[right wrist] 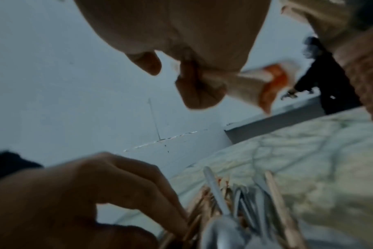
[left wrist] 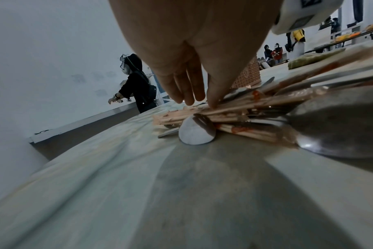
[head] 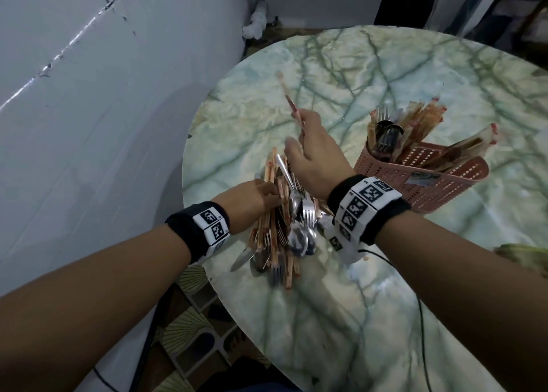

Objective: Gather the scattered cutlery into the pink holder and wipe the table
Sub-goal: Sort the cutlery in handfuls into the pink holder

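R hand (head: 314, 160) was raised above the cutlery pile (head: 284, 222), fingers curled round one wrapped chopstick pair (head: 292, 107), held near its lower end, the rest angling up and away over the table (head: 385, 288). Wrapper was clear w/ red print; blurred in the right wrist view. L hand (head: 252, 201) lay at the pile's left edge, fingers straight, tips pressing on the wrapped sticks, gripping nothing. Pile sat near the table's left-front edge: many wrapped chopsticks plus several steel spoons and forks, too tangled to count. One pink holder (head: 427, 181), perforated, stood just right of the R wrist, already holding forks and approx a dozen wrapped chopsticks. Table: round, green-veined marble look.
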A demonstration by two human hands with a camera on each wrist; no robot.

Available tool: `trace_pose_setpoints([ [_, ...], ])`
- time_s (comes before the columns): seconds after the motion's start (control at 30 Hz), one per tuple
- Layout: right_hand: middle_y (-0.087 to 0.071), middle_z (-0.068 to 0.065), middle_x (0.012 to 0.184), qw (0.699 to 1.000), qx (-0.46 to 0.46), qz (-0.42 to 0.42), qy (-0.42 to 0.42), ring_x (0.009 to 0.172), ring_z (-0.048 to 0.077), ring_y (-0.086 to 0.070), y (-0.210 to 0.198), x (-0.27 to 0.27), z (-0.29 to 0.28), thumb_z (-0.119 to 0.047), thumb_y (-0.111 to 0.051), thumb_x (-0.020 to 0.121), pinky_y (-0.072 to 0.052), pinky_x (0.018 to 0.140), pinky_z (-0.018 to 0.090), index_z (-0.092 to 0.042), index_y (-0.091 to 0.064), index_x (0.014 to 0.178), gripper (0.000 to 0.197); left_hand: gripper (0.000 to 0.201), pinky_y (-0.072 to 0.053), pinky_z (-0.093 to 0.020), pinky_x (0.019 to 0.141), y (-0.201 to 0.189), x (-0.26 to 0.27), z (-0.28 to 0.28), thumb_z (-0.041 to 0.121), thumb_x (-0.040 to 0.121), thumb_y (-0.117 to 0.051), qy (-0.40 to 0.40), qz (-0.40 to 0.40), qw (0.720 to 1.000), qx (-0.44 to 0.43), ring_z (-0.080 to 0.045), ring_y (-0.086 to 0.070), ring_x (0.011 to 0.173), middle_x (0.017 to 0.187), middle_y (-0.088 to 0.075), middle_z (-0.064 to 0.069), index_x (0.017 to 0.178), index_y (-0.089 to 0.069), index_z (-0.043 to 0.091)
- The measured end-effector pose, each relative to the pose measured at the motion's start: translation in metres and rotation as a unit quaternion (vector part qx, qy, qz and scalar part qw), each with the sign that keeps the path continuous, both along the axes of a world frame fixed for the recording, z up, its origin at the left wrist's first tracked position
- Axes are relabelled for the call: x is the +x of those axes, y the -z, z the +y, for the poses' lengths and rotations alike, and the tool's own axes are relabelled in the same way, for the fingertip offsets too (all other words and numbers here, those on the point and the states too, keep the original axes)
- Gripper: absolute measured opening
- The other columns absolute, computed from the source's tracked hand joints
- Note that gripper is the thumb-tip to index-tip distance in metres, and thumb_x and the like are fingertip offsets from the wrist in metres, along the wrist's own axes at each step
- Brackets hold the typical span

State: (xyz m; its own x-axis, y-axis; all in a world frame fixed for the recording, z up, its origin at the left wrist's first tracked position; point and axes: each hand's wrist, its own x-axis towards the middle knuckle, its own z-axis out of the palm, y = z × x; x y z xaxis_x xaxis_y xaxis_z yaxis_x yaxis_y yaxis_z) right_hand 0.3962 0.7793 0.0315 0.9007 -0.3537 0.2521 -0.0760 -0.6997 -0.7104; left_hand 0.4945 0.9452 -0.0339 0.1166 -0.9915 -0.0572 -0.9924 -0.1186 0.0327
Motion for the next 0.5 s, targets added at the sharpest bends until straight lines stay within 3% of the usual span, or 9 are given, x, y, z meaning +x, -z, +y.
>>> trace_pose_setpoints([
  [0.07, -0.051, 0.005, 0.118, 0.998, 0.029, 0.055, 0.019, 0.097, 0.017, -0.052, 0.005, 0.001, 0.000, -0.013, -0.048, 0.098, -0.039, 0.074, 0.024, -0.009, -0.042, 0.137, 0.040, 0.019, -0.050, -0.033, 0.075, -0.001, 0.002, -0.005, 0.022, 0.098, -0.064, -0.001, -0.002, 1.000, -0.008, -0.028, -0.066, 0.095, 0.105, -0.068, -0.006, 0.113, -0.071, 0.015],
  [0.1, -0.049, 0.008, 0.120, 0.996, 0.019, 0.080, 0.019, 0.099, 0.020, -0.052, 0.009, -0.001, -0.002, -0.005, -0.047, 0.096, -0.038, 0.072, 0.020, -0.009, -0.043, 0.136, 0.041, 0.021, -0.047, -0.032, 0.076, -0.002, 0.001, -0.006, 0.026, 0.102, -0.057, 0.000, 0.008, 1.000, 0.000, -0.027, -0.064, 0.097, 0.105, -0.067, -0.005, 0.114, -0.071, 0.015],
  [0.2, -0.055, 0.007, 0.101, 0.991, -0.002, 0.134, 0.014, 0.083, 0.023, -0.057, 0.024, -0.015, -0.004, 0.000, -0.046, 0.097, -0.042, 0.061, 0.022, -0.017, -0.037, 0.138, 0.044, 0.034, -0.055, -0.037, 0.080, -0.003, -0.005, -0.001, 0.003, 0.087, -0.073, 0.018, 0.056, 0.998, -0.020, -0.032, -0.065, 0.097, 0.109, -0.069, -0.014, 0.121, -0.071, 0.007],
  [0.27, -0.058, 0.002, 0.082, 0.985, 0.002, 0.170, 0.036, 0.071, 0.022, -0.061, 0.035, -0.027, -0.006, -0.011, -0.048, 0.102, -0.048, 0.057, 0.033, -0.018, -0.036, 0.134, 0.035, 0.041, -0.057, -0.040, 0.080, 0.004, -0.004, 0.000, -0.004, 0.081, -0.076, 0.026, 0.059, 0.997, -0.039, -0.034, -0.066, 0.095, 0.107, -0.069, -0.017, 0.120, -0.071, 0.005],
  [0.3, -0.057, 0.000, 0.079, 0.981, 0.005, 0.185, 0.054, 0.069, 0.020, -0.061, 0.040, -0.033, -0.009, -0.018, -0.049, 0.104, -0.050, 0.058, 0.034, -0.018, -0.037, 0.129, 0.028, 0.041, -0.057, -0.041, 0.080, 0.004, -0.004, -0.001, -0.005, 0.082, -0.074, 0.023, 0.054, 0.998, -0.035, -0.034, -0.065, 0.095, 0.107, -0.069, -0.017, 0.121, -0.070, 0.004],
  [0.37, -0.054, -0.005, 0.081, 0.973, -0.002, 0.216, 0.078, 0.072, 0.017, -0.060, 0.053, -0.042, -0.016, -0.028, -0.052, 0.104, -0.048, 0.062, 0.032, -0.017, -0.042, 0.119, 0.021, 0.042, -0.056, -0.042, 0.078, 0.005, -0.003, -0.003, -0.007, 0.083, -0.070, 0.013, 0.060, 0.997, -0.048, -0.032, -0.062, 0.094, 0.106, -0.067, -0.015, 0.123, -0.067, 0.005],
  [0.43, -0.057, -0.005, 0.083, 0.966, -0.064, 0.242, 0.064, 0.077, 0.020, -0.063, 0.061, -0.050, -0.021, -0.024, -0.052, 0.102, -0.045, 0.062, 0.030, -0.017, -0.052, 0.116, 0.015, 0.040, -0.055, -0.042, 0.074, 0.006, -0.001, -0.004, -0.009, 0.084, -0.067, 0.003, 0.047, 0.997, -0.065, -0.029, -0.058, 0.089, 0.102, -0.065, -0.014, 0.122, -0.065, 0.004],
  [0.5, -0.062, 0.001, 0.097, 0.962, -0.114, 0.244, 0.033, 0.082, 0.023, -0.063, 0.064, -0.055, -0.025, -0.018, -0.051, 0.100, -0.051, 0.069, 0.031, -0.023, -0.057, 0.123, 0.024, 0.033, -0.052, -0.041, 0.069, 0.003, 0.003, -0.004, -0.006, 0.087, -0.065, -0.015, 0.044, 0.997, -0.066, -0.028, -0.055, 0.085, 0.098, -0.063, -0.013, 0.119, -0.066, 0.004],
])
